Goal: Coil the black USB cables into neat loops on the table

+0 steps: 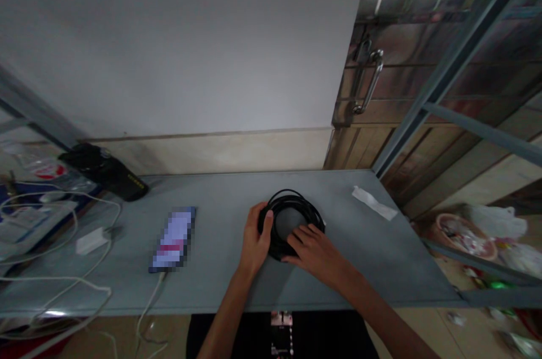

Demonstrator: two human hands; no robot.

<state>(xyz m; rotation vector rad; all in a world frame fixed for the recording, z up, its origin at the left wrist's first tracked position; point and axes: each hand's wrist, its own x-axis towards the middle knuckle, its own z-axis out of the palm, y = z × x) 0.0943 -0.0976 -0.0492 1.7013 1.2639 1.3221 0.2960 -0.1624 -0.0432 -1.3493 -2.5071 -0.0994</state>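
A coil of black cable (301, 199) lies on the grey tabletop (220, 195), in front of my body. My left hand (256, 237) is closed round the coil's left side, with the thumb on top and the fingers at the outer edge. On the lower right part of the coil rests my right hand (315, 252), its fingers bent over the cable and the thumb below. The cable under the right fingers is partly hidden.
Left of the coil lies a phone (173, 240) on a white charging cable (148, 305). Farther left are a white adapter (92, 241), a black bottle (105, 173) and a power strip (38, 229). A white paper strip (374, 202) lies at right. Metal posts (444, 77) flank the table.
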